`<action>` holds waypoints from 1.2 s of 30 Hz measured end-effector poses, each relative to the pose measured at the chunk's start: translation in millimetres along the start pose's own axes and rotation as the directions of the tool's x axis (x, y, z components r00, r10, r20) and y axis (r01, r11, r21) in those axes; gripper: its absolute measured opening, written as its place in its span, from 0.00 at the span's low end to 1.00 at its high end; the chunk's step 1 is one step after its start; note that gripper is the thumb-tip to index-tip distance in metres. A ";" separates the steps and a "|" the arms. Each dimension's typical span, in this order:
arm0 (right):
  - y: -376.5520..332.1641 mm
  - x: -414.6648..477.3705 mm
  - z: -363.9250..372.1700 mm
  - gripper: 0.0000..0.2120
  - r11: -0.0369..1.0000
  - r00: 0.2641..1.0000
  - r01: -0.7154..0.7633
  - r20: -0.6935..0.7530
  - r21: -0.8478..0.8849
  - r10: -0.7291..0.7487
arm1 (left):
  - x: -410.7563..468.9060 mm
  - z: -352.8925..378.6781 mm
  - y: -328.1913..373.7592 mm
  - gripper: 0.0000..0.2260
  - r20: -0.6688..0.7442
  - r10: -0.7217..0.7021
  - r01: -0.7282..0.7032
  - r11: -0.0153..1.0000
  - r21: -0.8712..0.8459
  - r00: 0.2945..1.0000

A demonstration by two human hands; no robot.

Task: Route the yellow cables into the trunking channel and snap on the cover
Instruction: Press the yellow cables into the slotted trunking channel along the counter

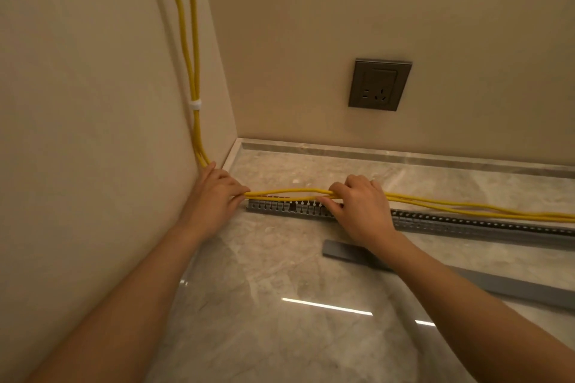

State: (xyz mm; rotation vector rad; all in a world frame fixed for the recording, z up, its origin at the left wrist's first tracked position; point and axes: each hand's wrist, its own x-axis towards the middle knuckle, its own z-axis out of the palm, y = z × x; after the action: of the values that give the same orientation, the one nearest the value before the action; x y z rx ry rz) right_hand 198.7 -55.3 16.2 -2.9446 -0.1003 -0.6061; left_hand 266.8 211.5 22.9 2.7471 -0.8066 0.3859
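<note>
The yellow cables [286,193] are grasped by the left hand [214,193] and right hand [357,205] above the slotted trunking channel [280,207].

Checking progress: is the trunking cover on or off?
Off. The grey cover lies on the floor, apart from the open trunking.

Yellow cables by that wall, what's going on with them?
A person is laying the yellow cables into a grey slotted channel on the marble surface. The left hand grips them near the wall corner, where they come down; the right hand grips them farther along. The stretch between the hands sits just above the channel, not yet pressed in. The flat grey cover lies loose beside it.
</note>
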 end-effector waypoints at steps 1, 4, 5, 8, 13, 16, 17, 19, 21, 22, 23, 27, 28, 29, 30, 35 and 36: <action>0.2 -1.4 1.9 0.16 1.000 1.000 0.000 0.013 0.009 0.000 | -1.9 0.7 0.5 0.07 -0.010 0.017 -0.016 0.999 0.037 1.000; 0.3 -5.1 6.8 0.14 0.998 0.999 -0.012 0.054 0.057 0.009 | -6.3 2.7 3.1 0.07 -0.039 0.044 -0.039 0.992 0.122 0.998; 0.3 -6.4 7.7 0.14 0.997 0.998 -0.015 0.062 0.075 0.010 | -7.9 3.8 5.2 0.06 -0.043 0.044 -0.037 0.989 0.140 0.998; 0.5 -9.7 7.6 0.14 0.992 0.997 -0.009 0.079 0.126 -0.001 | -13.3 7.4 11.4 0.07 -0.057 0.032 -0.022 0.986 0.167 0.998; 1.0 -13.8 3.6 0.14 0.975 0.988 0.033 0.137 0.219 -0.065 | -19.8 12.0 17.3 0.09 -0.070 0.033 -0.015 0.969 0.248 0.997; -4.8 -16.1 3.1 0.15 0.965 0.980 0.086 0.152 0.249 -0.126 | -22.7 15.4 17.7 0.10 -0.069 0.021 -0.001 0.962 0.275 0.997; -7.9 -16.2 3.4 0.16 0.961 0.978 0.096 0.153 0.258 -0.139 | -23.4 16.6 18.2 0.10 -0.067 0.019 0.001 0.959 0.283 0.998; -14.5 -15.5 3.9 0.17 0.957 0.975 0.112 0.156 0.269 -0.158 | -23.8 18.2 20.0 0.11 -0.058 0.017 0.002 0.953 0.304 0.998; -21.6 -13.9 4.7 0.19 0.952 0.970 0.139 0.158 0.272 -0.187 | -23.1 18.8 22.1 0.13 -0.020 0.001 0.006 0.943 0.332 1.000; -25.1 -13.1 5.2 0.19 0.949 0.965 0.158 0.161 0.272 -0.206 | -22.9 19.1 23.2 0.15 0.012 -0.013 0.008 0.938 0.348 1.000; -28.5 -12.5 6.3 0.19 0.947 0.960 0.176 0.167 0.269 -0.226 | -23.3 20.1 23.7 0.17 0.046 -0.027 0.008 0.930 0.367 0.999; -37.3 -15.6 12.7 0.20 0.949 0.954 0.181 0.189 0.260 -0.234 | -26.1 25.5 25.3 0.24 0.133 -0.081 0.017 0.905 0.426 0.988; -37.9 -17.0 14.1 0.21 0.948 0.956 0.173 0.186 0.268 -0.227 | -26.0 26.0 26.8 0.25 0.135 -0.093 0.026 0.901 0.434 0.986; -38.0 -18.6 15.4 0.21 0.948 0.957 0.170 0.186 0.270 -0.224 | -25.9 26.2 28.7 0.25 0.129 -0.105 0.040 0.902 0.429 0.986; -37.7 -19.6 16.3 0.22 0.949 0.955 0.170 0.191 0.265 -0.225 | -25.2 26.2 31.5 0.25 0.117 -0.120 0.063 0.912 0.405 0.986; -37.5 -20.3 18.8 0.29 0.958 0.948 0.159 0.233 0.237 -0.216 | -27.8 26.4 59.5 0.22 -0.008 -0.126 0.126 0.985 0.118 0.992; -37.9 -20.0 19.8 0.30 0.959 0.945 0.163 0.241 0.232 -0.219 | -28.2 27.6 67.3 0.21 -0.036 -0.116 0.118 0.992 0.053 0.993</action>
State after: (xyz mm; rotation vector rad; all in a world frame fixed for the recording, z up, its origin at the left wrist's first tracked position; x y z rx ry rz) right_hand 184.5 -15.7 -5.4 -2.8089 -0.4549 -0.2015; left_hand 211.4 161.9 -0.8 2.8147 -0.6321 0.4344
